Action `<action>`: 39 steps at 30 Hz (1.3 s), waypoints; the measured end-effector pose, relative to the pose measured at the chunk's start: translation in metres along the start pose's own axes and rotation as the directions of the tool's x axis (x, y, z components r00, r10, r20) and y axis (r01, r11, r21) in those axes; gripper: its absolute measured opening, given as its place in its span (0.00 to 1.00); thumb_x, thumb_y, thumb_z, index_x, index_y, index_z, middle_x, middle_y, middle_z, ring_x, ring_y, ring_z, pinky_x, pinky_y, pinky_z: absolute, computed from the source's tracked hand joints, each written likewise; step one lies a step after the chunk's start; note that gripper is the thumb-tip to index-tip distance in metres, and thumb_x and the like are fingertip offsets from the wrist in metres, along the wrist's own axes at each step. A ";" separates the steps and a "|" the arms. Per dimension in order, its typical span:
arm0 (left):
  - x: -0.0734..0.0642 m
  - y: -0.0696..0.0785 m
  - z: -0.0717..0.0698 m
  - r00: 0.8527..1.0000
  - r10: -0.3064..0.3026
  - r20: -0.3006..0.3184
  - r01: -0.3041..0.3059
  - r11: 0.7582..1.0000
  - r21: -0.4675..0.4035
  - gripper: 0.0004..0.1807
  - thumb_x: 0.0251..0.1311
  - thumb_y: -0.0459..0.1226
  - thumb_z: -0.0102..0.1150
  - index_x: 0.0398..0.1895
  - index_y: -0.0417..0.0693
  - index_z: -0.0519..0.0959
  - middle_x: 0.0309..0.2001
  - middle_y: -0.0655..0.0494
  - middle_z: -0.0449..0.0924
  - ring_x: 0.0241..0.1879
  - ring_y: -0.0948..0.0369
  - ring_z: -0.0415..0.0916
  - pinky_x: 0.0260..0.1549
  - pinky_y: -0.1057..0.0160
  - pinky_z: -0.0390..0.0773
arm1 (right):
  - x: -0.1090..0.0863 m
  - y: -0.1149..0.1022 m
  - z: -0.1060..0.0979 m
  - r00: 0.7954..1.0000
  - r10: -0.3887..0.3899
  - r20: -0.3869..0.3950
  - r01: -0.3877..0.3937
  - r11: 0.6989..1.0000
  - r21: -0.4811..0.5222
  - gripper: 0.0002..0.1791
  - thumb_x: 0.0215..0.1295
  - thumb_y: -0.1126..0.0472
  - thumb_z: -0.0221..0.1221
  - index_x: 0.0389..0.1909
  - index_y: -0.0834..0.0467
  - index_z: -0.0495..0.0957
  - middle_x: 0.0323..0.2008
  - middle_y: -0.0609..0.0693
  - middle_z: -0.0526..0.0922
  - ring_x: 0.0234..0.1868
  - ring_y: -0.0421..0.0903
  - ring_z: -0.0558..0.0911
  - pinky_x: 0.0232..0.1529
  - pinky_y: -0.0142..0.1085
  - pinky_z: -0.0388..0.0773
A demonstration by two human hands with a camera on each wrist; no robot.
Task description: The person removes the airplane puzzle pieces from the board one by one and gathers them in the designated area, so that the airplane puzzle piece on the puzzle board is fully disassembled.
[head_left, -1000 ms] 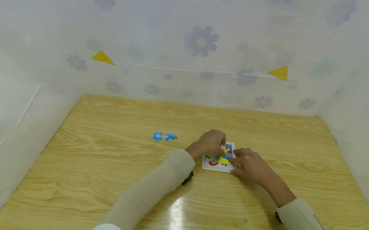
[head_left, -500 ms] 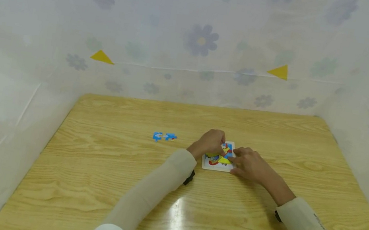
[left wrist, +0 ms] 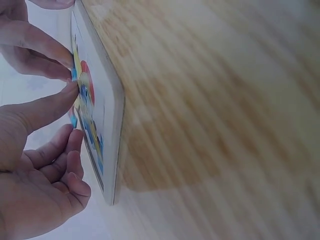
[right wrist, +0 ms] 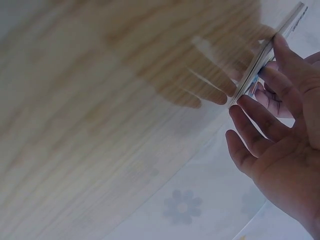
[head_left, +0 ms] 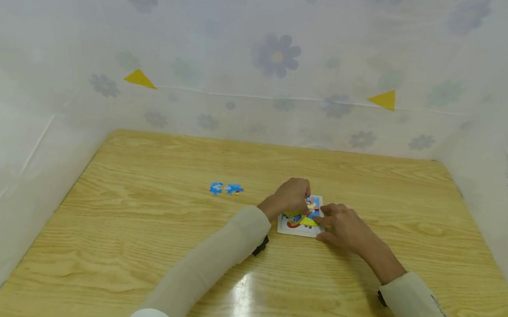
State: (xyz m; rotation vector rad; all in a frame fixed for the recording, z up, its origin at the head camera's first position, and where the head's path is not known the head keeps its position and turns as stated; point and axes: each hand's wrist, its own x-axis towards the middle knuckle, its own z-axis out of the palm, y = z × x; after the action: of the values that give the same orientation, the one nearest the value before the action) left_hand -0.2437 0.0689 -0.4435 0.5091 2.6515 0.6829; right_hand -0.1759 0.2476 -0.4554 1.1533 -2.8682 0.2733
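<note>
A small jigsaw puzzle in a white-edged tray [head_left: 289, 232] lies right of the table's middle, its picture yellow, blue and red. My left hand [head_left: 289, 195] reaches over its left side. In the left wrist view, the thumb and curled fingers of that hand pinch a small puzzle piece [left wrist: 74, 120] at the picture's surface. My right hand [head_left: 345, 228] rests at the tray's right edge, fingers extended, some fingertips on the picture. From the right wrist, its fingers [right wrist: 250, 120] show spread along the tray's edge. The left hand hides the upper left of the puzzle in the head view.
Two loose blue puzzle pieces, a left one [head_left: 216, 188] and a right one [head_left: 234, 189], lie left of the tray on the wooden table [head_left: 120, 248]. A flower-patterned white sheet [head_left: 261, 110] encloses the table's back and sides.
By the left fingertips, the visible patch of the puzzle has gone from yellow and red to paler, whitish colours. Both hands stay in nearly the same place.
</note>
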 end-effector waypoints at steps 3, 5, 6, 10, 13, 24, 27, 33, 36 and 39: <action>0.000 0.000 0.000 1.000 0.001 -0.005 -0.001 1.000 -0.012 0.20 0.47 0.41 0.73 0.40 0.47 0.74 0.38 0.57 0.76 0.35 0.64 0.71 0.35 0.68 0.75 | 0.000 -0.001 -0.001 1.000 -0.001 -0.003 0.001 1.000 0.005 0.23 0.52 0.53 0.68 0.47 0.62 0.83 0.50 0.65 0.80 0.50 0.61 0.78 0.46 0.54 0.77; 0.000 0.000 0.000 1.000 0.001 -0.004 -0.001 1.000 -0.021 0.20 0.47 0.41 0.73 0.40 0.47 0.74 0.38 0.57 0.75 0.35 0.63 0.71 0.35 0.68 0.74 | 0.000 -0.001 -0.001 1.000 0.001 -0.002 -0.001 1.000 0.008 0.22 0.53 0.53 0.68 0.46 0.62 0.83 0.50 0.65 0.80 0.50 0.61 0.78 0.45 0.53 0.77; 0.000 0.000 0.000 1.000 0.003 -0.003 -0.003 1.000 -0.025 0.20 0.47 0.41 0.73 0.40 0.47 0.74 0.38 0.57 0.75 0.35 0.63 0.71 0.35 0.68 0.74 | 0.000 -0.001 0.000 1.000 0.005 0.000 -0.005 1.000 0.012 0.23 0.53 0.53 0.68 0.47 0.62 0.83 0.50 0.65 0.80 0.50 0.61 0.78 0.45 0.53 0.77; -0.001 -0.001 0.000 1.000 0.023 -0.007 -0.023 1.000 -0.014 0.18 0.50 0.42 0.71 0.40 0.47 0.75 0.38 0.57 0.76 0.35 0.63 0.72 0.32 0.69 0.74 | -0.001 0.000 0.000 1.000 0.004 0.002 -0.004 1.000 0.009 0.22 0.53 0.53 0.68 0.46 0.62 0.83 0.50 0.65 0.80 0.49 0.61 0.79 0.44 0.52 0.78; -0.001 -0.002 0.000 0.998 0.063 -0.022 -0.062 0.998 0.029 0.15 0.56 0.43 0.66 0.42 0.46 0.76 0.39 0.56 0.77 0.35 0.64 0.73 0.32 0.70 0.74 | 0.000 -0.001 0.000 1.000 -0.007 -0.006 0.007 1.000 -0.005 0.22 0.53 0.53 0.68 0.46 0.62 0.83 0.49 0.65 0.80 0.48 0.61 0.79 0.43 0.52 0.79; 0.002 -0.004 -0.001 0.987 0.118 -0.109 -0.116 0.993 0.031 0.06 0.63 0.40 0.58 0.32 0.49 0.81 0.33 0.59 0.81 0.32 0.67 0.74 0.30 0.73 0.71 | 0.000 -0.001 0.001 1.000 -0.012 -0.025 0.011 1.000 -0.029 0.22 0.51 0.53 0.69 0.45 0.62 0.84 0.48 0.65 0.81 0.48 0.60 0.80 0.42 0.51 0.79; 0.002 -0.005 -0.001 0.987 0.109 -0.115 -0.110 0.994 0.003 0.07 0.64 0.40 0.57 0.30 0.49 0.80 0.32 0.60 0.80 0.30 0.67 0.73 0.29 0.73 0.70 | 0.000 -0.001 0.001 1.000 -0.014 -0.017 0.013 0.999 -0.043 0.21 0.52 0.53 0.69 0.45 0.61 0.84 0.47 0.64 0.81 0.48 0.59 0.80 0.42 0.50 0.79; 0.000 -0.009 -0.005 0.988 0.124 -0.094 -0.128 0.991 -0.041 0.07 0.65 0.40 0.55 0.33 0.48 0.80 0.34 0.58 0.80 0.31 0.66 0.73 0.30 0.73 0.71 | 0.000 -0.002 -0.001 1.000 -0.022 -0.012 0.021 0.999 -0.049 0.21 0.52 0.54 0.69 0.45 0.61 0.84 0.47 0.64 0.81 0.48 0.59 0.80 0.43 0.51 0.78; -0.001 -0.012 -0.008 0.985 0.141 -0.098 -0.145 0.989 -0.036 0.07 0.66 0.40 0.54 0.34 0.48 0.80 0.35 0.58 0.80 0.32 0.66 0.73 0.31 0.72 0.72 | -0.001 -0.002 -0.001 1.000 -0.017 -0.010 0.016 0.999 -0.047 0.22 0.52 0.53 0.69 0.46 0.61 0.83 0.48 0.64 0.81 0.48 0.59 0.79 0.44 0.52 0.78; -0.002 -0.018 -0.012 0.982 0.154 -0.108 -0.158 0.987 -0.037 0.07 0.66 0.39 0.54 0.34 0.48 0.80 0.36 0.57 0.80 0.32 0.65 0.74 0.31 0.71 0.72 | 0.000 -0.002 -0.001 1.000 -0.014 -0.016 0.013 0.999 -0.043 0.22 0.52 0.53 0.69 0.46 0.61 0.83 0.48 0.64 0.81 0.48 0.59 0.79 0.45 0.52 0.78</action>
State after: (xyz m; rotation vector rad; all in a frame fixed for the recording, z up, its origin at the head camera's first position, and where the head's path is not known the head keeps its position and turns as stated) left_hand -0.2513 0.0489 -0.4427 0.6920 2.7071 0.8355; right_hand -0.1742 0.2466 -0.4541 1.1571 -2.8362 0.2183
